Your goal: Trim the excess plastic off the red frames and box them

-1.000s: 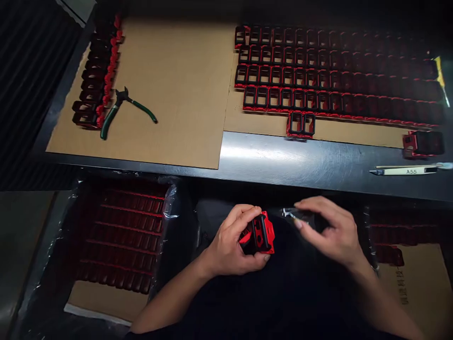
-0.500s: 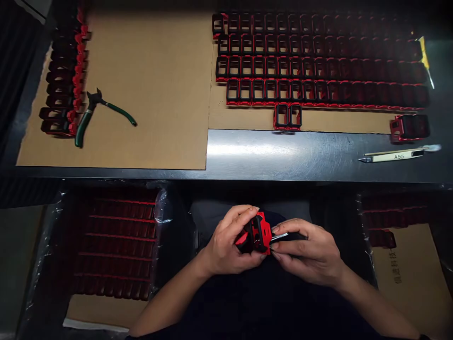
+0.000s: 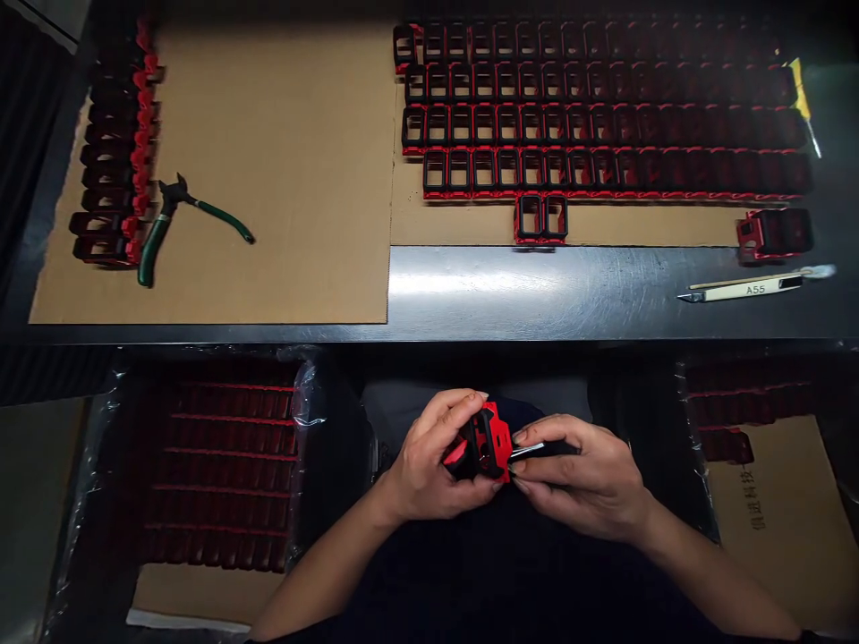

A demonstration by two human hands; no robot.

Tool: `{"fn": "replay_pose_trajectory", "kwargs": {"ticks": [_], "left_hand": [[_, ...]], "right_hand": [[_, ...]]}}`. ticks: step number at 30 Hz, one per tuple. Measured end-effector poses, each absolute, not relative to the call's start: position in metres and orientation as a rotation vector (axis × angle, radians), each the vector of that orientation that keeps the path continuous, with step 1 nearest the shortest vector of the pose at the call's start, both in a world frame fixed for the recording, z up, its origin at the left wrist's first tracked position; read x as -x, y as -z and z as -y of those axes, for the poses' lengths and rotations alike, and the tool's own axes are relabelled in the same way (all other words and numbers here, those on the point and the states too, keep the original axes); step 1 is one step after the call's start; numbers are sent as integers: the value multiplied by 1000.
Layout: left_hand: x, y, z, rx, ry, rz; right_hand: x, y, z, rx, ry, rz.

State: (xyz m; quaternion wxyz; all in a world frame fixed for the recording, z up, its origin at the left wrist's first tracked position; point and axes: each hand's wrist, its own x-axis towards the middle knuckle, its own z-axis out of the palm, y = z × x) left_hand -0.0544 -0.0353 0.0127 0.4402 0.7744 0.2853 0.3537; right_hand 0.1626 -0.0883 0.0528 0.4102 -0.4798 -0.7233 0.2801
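Below the table edge, my left hand [image 3: 429, 461] is wrapped round a red and black plastic part [image 3: 495, 443], its red face turned to the right. My right hand [image 3: 583, 474] pinches a slim tool [image 3: 527, 452] with a shiny metal end and a dark body. The metal end points left and meets the red face, or lies very close to it. My right fingertips are beside the part's right edge. The tool's exact tip is hidden there.
Rows of similar parts [image 3: 483, 170] stand on cardboard at the back right, with a cutter [image 3: 755, 289] in front. Green-handled pliers [image 3: 156, 241] lie on the left cardboard [image 3: 288, 179]. Lined boxes hold more parts [image 3: 221, 474] at lower left and lower right [image 3: 728, 445].
The whole table view has shifted slightly left. My hands keep their grips, and the held part has tilted or moved a little to the left.
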Motion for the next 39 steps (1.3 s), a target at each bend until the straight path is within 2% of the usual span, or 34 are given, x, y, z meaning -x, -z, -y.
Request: {"fn": "replay_pose_trajectory", "kwargs": {"ticks": [19, 29, 39], "left_hand": [[62, -10, 35, -1941, -766, -655], [65, -13, 35, -1979, -774, -706], [61, -12, 36, -1979, -832, -767]], "right_hand": [[-167, -60, 86, 1174, -967, 1873], [-164, -68, 87, 1202, -758, 2024], [-158, -63, 88, 1149, -707, 2023]]}}
